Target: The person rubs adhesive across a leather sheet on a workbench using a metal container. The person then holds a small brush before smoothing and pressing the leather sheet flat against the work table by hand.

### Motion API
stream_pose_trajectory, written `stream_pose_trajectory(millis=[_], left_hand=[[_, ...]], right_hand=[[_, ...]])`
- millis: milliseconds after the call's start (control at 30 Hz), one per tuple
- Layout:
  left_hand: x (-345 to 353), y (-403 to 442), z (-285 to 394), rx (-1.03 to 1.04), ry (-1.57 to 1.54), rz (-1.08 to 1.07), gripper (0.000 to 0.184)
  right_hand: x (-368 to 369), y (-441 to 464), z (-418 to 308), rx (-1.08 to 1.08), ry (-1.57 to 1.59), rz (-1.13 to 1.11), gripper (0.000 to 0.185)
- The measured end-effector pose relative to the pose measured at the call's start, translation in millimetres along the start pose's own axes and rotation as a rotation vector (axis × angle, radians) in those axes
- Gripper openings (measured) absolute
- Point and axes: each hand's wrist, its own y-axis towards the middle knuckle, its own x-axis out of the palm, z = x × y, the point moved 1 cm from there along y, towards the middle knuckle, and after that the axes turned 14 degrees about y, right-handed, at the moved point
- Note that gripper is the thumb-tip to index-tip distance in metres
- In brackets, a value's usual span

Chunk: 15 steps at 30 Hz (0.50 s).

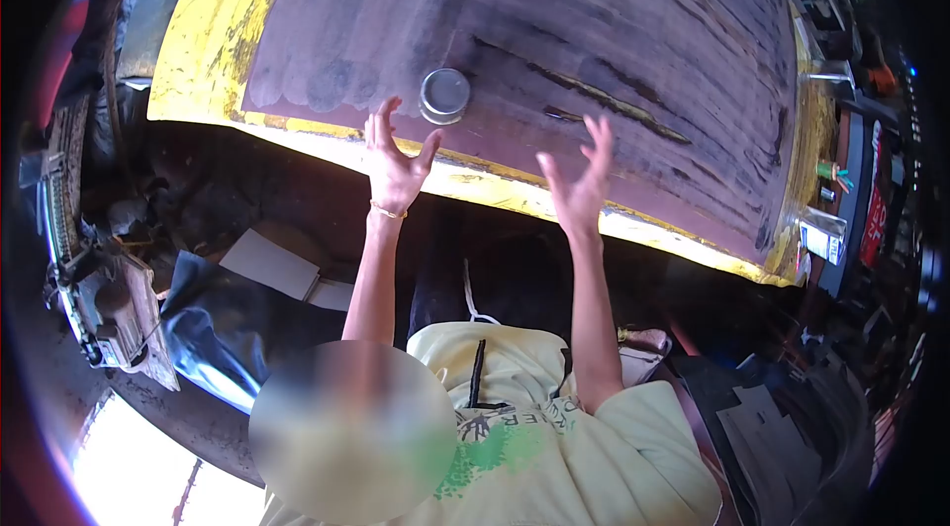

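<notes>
My left hand (398, 170), with a thin bracelet at the wrist, is raised over the near edge of the worktable (346, 21). Its fingers are spread and slightly curled, and nothing is in them. Just beyond its fingertips stands a small round grey-topped can or jar (444, 95); the hand looks apart from it. My right hand (580, 180) is held up at the same edge, also bare, thumb and fingers apart. A small thin dark tool (564, 114), its kind unclear, lies on the surface beside the right fingertips. Behind it runs a long, narrow dark-and-yellow streak (614, 102).
The tabletop has a worn yellow border (208, 31) around a streaked purplish-brown sheet. Packets (823, 237) and assorted items crowd the right side. Flat pale sheets (269, 264) and black plastic (213, 328) lie low on the left; dark sheets (767, 437) sit at lower right.
</notes>
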Motion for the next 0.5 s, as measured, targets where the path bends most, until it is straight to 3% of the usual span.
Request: stream_pose_trajectory(millis=[133,233,267,500], left_hand=[[26,15,12,0.102,-0.078,0.091,0.075],[38,20,9,0.078,-0.02,0.015,0.079],[35,22,13,0.011,0.056,-0.103,0.071],[43,14,15,-0.024,0.069,-0.015,0.062]], right_hand=[[-80,-59,31,0.149,-0.201,0.072,0.062],[-124,-104,50,0.176,-0.327,0.111,0.048],[-134,-117,57,0.188,-0.321,0.111,0.045],[-168,-157,95,0.338,-0.222,-0.004,0.04]])
